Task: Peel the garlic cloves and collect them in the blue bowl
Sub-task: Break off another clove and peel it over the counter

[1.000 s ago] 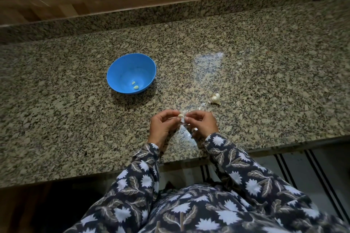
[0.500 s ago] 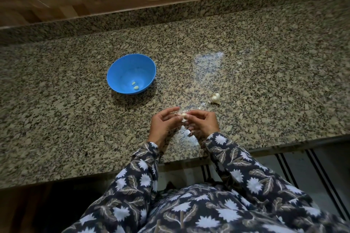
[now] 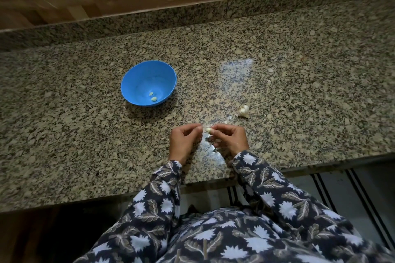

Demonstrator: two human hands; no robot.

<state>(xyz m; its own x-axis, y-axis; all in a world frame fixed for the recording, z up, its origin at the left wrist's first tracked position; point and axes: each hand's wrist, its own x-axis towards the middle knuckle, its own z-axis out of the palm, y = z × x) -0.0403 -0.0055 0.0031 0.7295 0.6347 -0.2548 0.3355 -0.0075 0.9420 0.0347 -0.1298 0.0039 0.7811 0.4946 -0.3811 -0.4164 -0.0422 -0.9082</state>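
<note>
A small pale garlic clove (image 3: 208, 129) is pinched at the fingertips of my right hand (image 3: 230, 140), just above the granite counter. My left hand (image 3: 184, 142) sits close beside it with curled fingers, its thumb and forefinger picking at the clove's left side. The blue bowl (image 3: 136, 77) stands farther back to the left and holds two peeled cloves (image 3: 153, 96). A part of a garlic bulb (image 3: 243, 110) in its white skin lies on the counter, behind and to the right of my hands.
The speckled granite counter (image 3: 299, 92) runs across the view, with a raised granite ledge and wood panelling behind. Small scraps of skin (image 3: 215, 150) lie under my hands. The counter's front edge is just below my wrists.
My hands stay in the same spot on the counter. The fingers have shifted slightly around the clove, and my left fingertips have drawn a little away from it.
</note>
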